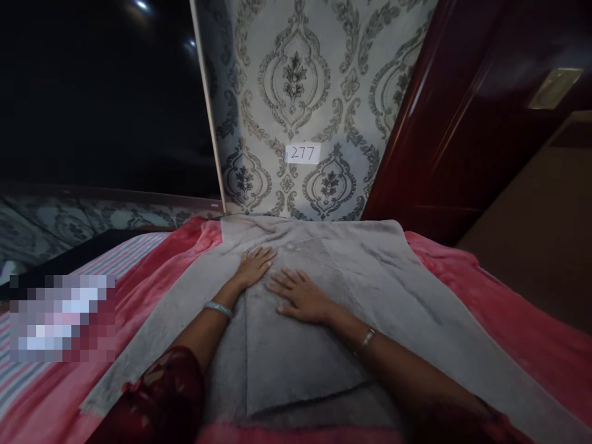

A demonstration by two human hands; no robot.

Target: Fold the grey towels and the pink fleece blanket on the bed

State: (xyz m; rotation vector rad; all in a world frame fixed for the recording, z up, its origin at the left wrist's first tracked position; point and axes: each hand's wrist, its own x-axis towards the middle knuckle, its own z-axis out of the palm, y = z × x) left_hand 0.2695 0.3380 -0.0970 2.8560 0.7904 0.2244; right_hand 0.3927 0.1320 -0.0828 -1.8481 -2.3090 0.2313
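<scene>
A grey plush blanket (393, 296) lies spread in front of me, with a folded grey section (296, 357) under my hands. My left hand (253, 266) rests flat on the grey cloth, fingers stretched out toward the far edge. Just to its right, my right hand (300, 296) lies palm down with its fingers spread, pointing left. Neither hand grasps anything. Small wrinkles show in the cloth near the far edge.
Beneath the grey cloth, a pink-red blanket (499, 308) shows on both sides. A striped sheet (92, 265) lies at the left. A large dark screen (102, 98), a patterned wall (293, 80) with a paper marked 277 (303, 153), and a dark red wooden panel (444, 123) stand beyond.
</scene>
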